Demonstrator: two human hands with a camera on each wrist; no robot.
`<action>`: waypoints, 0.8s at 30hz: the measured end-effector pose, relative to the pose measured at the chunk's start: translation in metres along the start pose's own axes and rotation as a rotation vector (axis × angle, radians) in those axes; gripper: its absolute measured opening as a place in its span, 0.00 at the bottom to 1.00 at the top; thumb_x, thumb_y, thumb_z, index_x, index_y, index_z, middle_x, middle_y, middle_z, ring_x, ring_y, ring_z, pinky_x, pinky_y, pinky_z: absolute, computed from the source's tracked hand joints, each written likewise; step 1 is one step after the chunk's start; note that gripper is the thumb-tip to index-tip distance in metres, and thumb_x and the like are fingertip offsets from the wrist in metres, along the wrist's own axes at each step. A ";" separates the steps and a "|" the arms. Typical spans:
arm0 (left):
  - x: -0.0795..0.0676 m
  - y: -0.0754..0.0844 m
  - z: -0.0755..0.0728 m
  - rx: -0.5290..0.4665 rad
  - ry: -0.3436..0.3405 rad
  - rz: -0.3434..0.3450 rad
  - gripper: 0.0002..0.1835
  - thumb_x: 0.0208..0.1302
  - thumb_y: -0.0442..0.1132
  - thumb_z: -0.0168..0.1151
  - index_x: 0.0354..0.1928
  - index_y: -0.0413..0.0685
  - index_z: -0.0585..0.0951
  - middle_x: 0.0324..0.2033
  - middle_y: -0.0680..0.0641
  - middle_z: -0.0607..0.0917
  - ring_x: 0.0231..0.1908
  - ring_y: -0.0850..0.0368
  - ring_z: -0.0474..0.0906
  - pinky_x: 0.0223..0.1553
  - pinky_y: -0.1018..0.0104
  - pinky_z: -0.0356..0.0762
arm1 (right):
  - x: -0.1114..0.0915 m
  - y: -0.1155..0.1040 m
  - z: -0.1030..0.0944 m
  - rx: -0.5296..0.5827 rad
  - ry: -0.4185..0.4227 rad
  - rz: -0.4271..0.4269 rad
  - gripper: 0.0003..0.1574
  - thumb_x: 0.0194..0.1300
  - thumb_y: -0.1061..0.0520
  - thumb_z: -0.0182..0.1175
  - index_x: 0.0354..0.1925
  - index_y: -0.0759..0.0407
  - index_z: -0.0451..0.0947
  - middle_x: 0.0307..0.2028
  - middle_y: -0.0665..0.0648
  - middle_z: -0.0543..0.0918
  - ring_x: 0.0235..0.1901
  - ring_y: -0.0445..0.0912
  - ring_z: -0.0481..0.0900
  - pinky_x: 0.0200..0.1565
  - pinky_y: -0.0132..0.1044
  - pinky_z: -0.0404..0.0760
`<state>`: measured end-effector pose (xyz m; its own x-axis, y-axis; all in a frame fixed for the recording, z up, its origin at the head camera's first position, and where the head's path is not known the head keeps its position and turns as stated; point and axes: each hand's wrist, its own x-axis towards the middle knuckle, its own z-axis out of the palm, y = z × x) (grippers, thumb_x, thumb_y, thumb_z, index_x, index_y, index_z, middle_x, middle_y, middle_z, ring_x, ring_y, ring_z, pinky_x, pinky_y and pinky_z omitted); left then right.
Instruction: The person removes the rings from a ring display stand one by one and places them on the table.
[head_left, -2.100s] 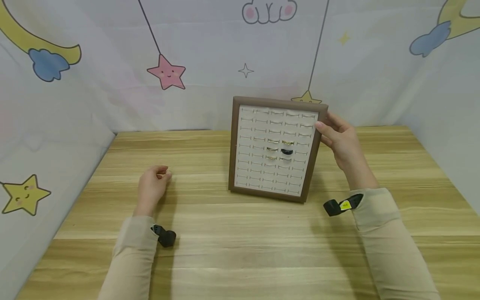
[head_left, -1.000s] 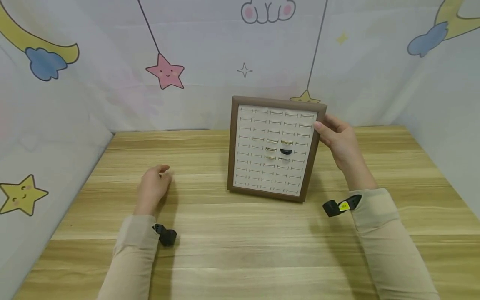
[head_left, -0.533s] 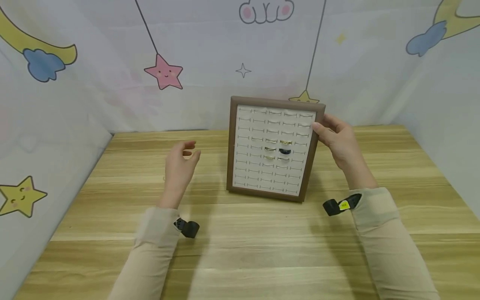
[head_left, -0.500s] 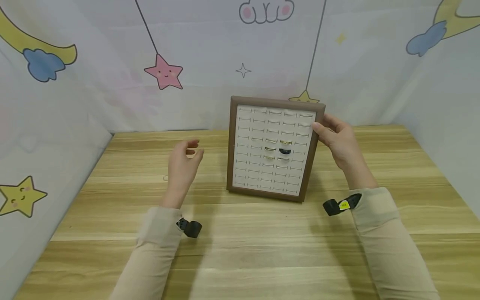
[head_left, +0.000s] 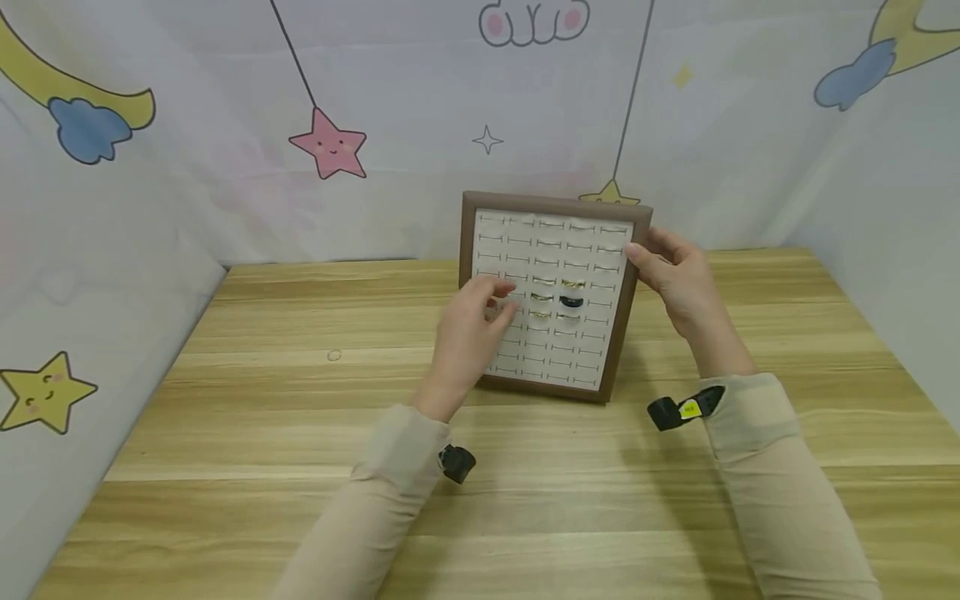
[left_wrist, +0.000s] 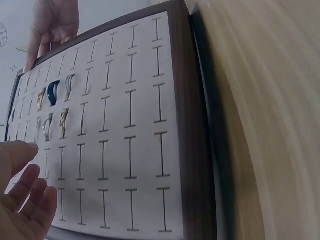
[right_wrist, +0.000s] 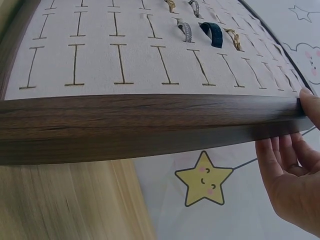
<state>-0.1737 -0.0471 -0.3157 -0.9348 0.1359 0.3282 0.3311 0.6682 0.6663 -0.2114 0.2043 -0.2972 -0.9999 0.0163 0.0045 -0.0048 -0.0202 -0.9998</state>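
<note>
A ring display board [head_left: 555, 204] with a brown frame and white slotted panel stands tilted back on the table. My right hand [head_left: 690, 292] grips its upper right edge, thumb on the front and fingers behind. My left hand [head_left: 467, 337] is in front of the panel's left part, fingers relaxed and holding nothing. Beside its fingertips in the left wrist view are several rings in the slots: a dark wide ring [left_wrist: 53, 93], a gold ring [left_wrist: 64, 123] and a silver ring [right_wrist: 186, 32] among them. A thin ring [head_left: 334, 355] lies alone on the table to the left.
The wood-grain table [head_left: 525, 500] carries the board. White cloth walls with cartoon prints, such as a pink star [head_left: 330, 146], enclose the back and sides. A black wrist camera [head_left: 456, 462] sits on the left sleeve, another [head_left: 667, 412] on the right.
My left hand has let go of the thin ring, leaving it on the table, and has moved right to the front of the board. My right hand keeps its grip on the frame.
</note>
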 end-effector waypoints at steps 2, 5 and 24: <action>0.000 0.003 0.008 -0.008 -0.015 0.003 0.13 0.65 0.37 0.61 0.50 0.45 0.81 0.47 0.46 0.82 0.46 0.54 0.79 0.45 0.65 0.81 | 0.000 0.000 0.000 0.008 0.003 -0.003 0.46 0.63 0.51 0.63 0.70 0.66 0.56 0.50 0.46 0.73 0.48 0.35 0.73 0.47 0.20 0.75; -0.001 0.007 0.015 -0.019 -0.025 0.001 0.13 0.65 0.37 0.61 0.51 0.46 0.81 0.48 0.47 0.82 0.48 0.55 0.79 0.47 0.66 0.80 | 0.000 0.000 0.000 -0.003 0.006 0.002 0.46 0.63 0.51 0.63 0.71 0.66 0.55 0.50 0.46 0.72 0.48 0.35 0.73 0.47 0.20 0.75; 0.002 0.024 0.025 0.165 -0.049 -0.032 0.09 0.65 0.44 0.61 0.45 0.51 0.81 0.43 0.51 0.81 0.44 0.58 0.78 0.43 0.66 0.79 | -0.001 0.000 0.001 0.000 -0.006 -0.001 0.48 0.64 0.51 0.62 0.72 0.67 0.50 0.50 0.47 0.70 0.48 0.34 0.72 0.46 0.18 0.75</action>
<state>-0.1706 -0.0129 -0.3157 -0.9509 0.1456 0.2730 0.2794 0.7833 0.5554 -0.2106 0.2036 -0.2974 -0.9999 0.0101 0.0053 -0.0055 -0.0199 -0.9998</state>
